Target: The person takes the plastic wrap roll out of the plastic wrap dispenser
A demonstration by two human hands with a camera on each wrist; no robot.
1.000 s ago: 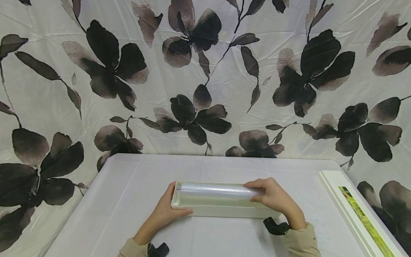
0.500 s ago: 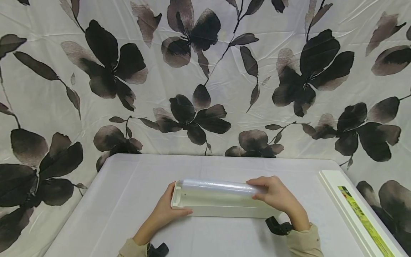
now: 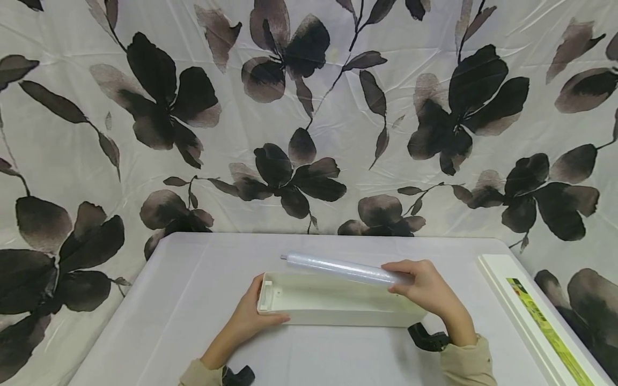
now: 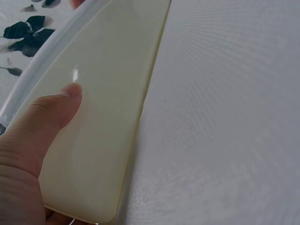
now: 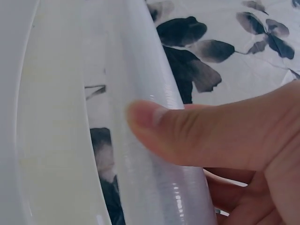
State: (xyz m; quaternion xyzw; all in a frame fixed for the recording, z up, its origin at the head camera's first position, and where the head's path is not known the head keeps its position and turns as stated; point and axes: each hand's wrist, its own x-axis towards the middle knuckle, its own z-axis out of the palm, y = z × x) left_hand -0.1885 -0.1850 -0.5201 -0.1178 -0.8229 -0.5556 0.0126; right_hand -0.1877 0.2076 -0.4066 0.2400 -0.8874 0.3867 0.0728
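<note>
A roll of plastic wrap point(image 3: 338, 268) is held tilted above an open cream-white box point(image 3: 347, 317), its left end higher than its right. My right hand point(image 3: 427, 287) grips the roll near its right end; in the right wrist view the thumb lies across the shiny film roll point(image 5: 154, 187). With my left hand point(image 3: 256, 311) I hold the box's left end, thumb on the front wall and fingers round the end. The left wrist view shows that thumb against the box's smooth front wall point(image 4: 103, 108). Inside, the part of the box in sight is bare.
A long white lid point(image 3: 512, 316) with a yellow-green label strip point(image 3: 550, 332) lies along the right side of the white table point(image 3: 203, 284). Behind the table hangs a floral cloth point(image 3: 309, 118). Black wrist mounts point(image 3: 427, 339) sit under the sleeves.
The roll has come up out of the box, its left end rising most. My right hand has moved up and to the right with it. The left hand and the box have stayed put.
</note>
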